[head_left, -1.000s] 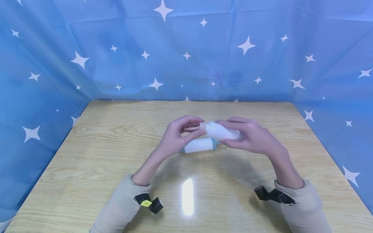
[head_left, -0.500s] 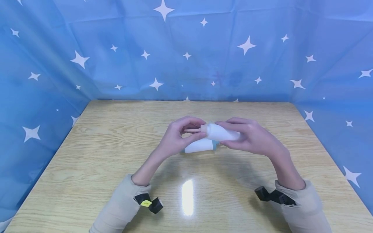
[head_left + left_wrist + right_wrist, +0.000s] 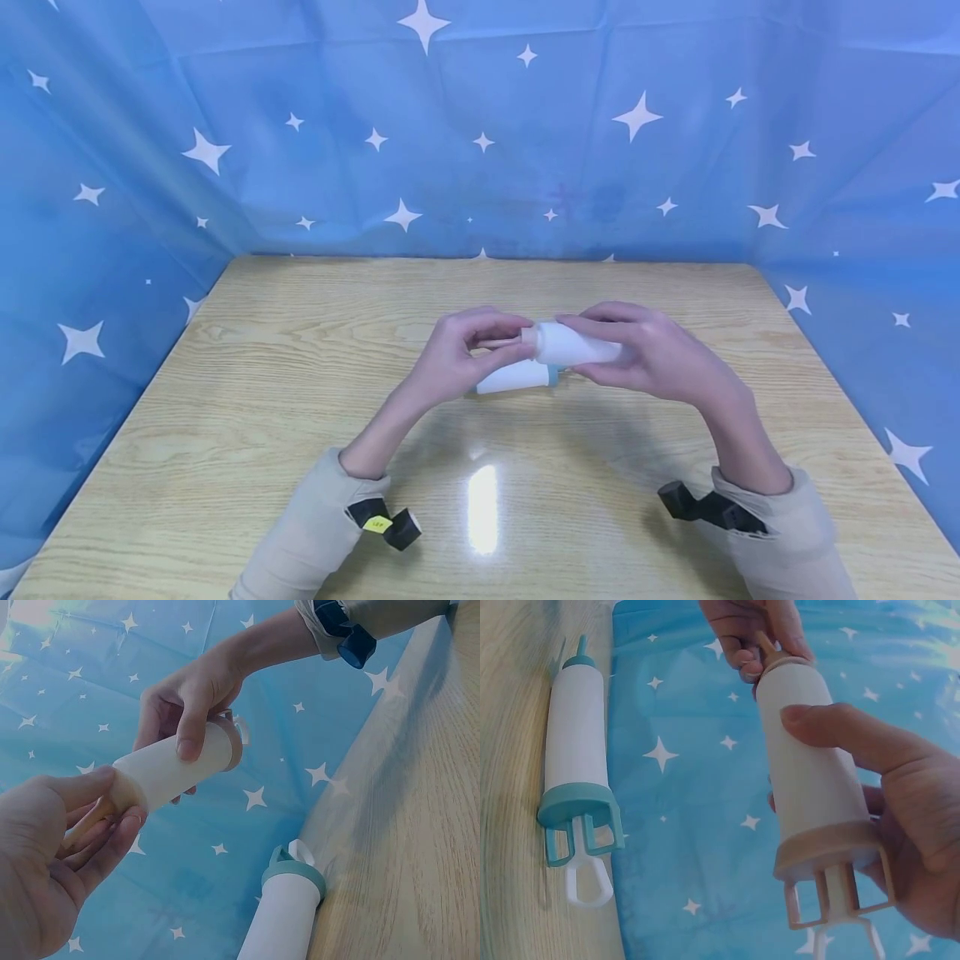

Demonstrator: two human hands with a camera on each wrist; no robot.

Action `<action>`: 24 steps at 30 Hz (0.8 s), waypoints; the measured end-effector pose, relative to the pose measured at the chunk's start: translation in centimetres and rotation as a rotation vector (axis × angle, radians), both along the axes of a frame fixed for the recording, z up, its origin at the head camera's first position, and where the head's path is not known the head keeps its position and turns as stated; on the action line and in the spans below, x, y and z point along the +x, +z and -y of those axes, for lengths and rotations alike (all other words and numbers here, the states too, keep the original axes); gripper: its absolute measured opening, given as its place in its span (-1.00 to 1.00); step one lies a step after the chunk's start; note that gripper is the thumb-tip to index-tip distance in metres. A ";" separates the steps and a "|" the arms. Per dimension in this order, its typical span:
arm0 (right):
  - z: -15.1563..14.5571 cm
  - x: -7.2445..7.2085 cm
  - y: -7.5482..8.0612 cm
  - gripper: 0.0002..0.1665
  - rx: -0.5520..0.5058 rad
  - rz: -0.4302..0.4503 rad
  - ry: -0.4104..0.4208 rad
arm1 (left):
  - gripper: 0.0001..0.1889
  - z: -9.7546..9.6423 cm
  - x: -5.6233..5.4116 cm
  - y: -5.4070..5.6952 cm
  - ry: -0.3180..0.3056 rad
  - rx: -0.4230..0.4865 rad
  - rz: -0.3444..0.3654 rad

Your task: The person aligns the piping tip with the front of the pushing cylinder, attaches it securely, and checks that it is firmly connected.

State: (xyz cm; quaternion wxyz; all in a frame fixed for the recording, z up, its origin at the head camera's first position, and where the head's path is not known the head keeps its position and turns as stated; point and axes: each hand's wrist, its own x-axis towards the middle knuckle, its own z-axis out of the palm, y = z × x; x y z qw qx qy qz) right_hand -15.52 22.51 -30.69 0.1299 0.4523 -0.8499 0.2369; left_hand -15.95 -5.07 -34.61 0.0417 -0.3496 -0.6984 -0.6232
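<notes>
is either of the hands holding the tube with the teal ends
No, the teal-ended tube lies on the wooden table, while the left hand and right hand hold the brown-ended tube.

White cylindrical tube with tan end caps [image 3: 802, 750]: held sideways above tabletop [image 3: 225, 433]
Thin tan nozzle [image 3: 767, 648]: points into left hand [image 3: 453, 357]

1. Blue drape [image 3: 450, 92], probably cloth, lightly creased, white four-pointed stars [image 3: 637, 116]; behind bench [image 3: 517, 442] and along both sides.
2. Bench top: pale wood grain, far corners rounded.
3. Bright oblong glare [image 3: 483, 508] on near half.
</notes>
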 end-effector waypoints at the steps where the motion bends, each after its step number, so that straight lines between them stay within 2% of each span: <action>1: 0.0 0.0 0.0 -0.30 0.001 -0.010 -0.001 | -0.72 0.0 0.0 0.0 0.001 0.000 -0.004; 14: -0.1 0.1 0.0 -0.34 -0.004 0.016 -0.024 | -0.69 -0.2 -0.2 -0.2 -0.007 0.014 -0.095; 24: 0.0 0.1 0.0 -0.32 -0.023 0.024 -0.012 | -0.67 -0.4 -0.2 -0.3 -0.001 0.014 -0.112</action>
